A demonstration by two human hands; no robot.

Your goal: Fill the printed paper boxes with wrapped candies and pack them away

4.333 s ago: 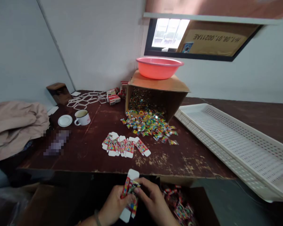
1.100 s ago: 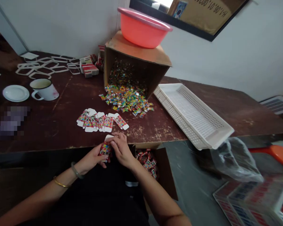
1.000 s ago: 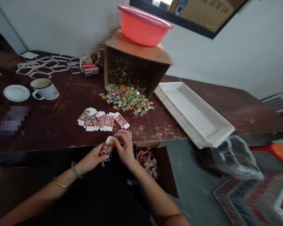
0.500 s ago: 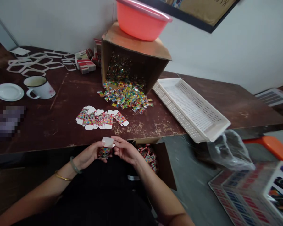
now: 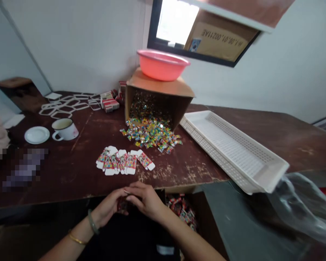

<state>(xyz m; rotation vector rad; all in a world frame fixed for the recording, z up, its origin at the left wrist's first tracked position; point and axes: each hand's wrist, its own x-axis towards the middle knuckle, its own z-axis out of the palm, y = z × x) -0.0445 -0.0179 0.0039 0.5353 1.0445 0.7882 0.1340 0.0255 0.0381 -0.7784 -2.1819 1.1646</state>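
Close to my body, just below the table's front edge, my left hand [image 5: 108, 207] is closed around a small printed candy box [image 5: 122, 206]. My right hand [image 5: 148, 203] comes over from the other side, its fingers bent and pressed on the box's top end. Most of the box is covered by the fingers. On the table in front lie several flat printed boxes [image 5: 122, 162] with white flaps, overlapping in a row. Behind them, wrapped candies [image 5: 152, 134] spill from a tipped cardboard carton [image 5: 160, 85].
A pink basin [image 5: 163, 66] stands on the carton. At right a white plastic basket [image 5: 233, 148] overhangs the table edge, above a clear plastic bag [image 5: 304, 203]. Below, an open carton holds filled boxes [image 5: 182, 210]. An enamel mug [image 5: 66, 129] and white lid [image 5: 37, 135] sit left.
My right hand has moved over the box's top, and its white flap no longer shows. The view has tilted up, bringing the window into sight and shifting the scene lower.
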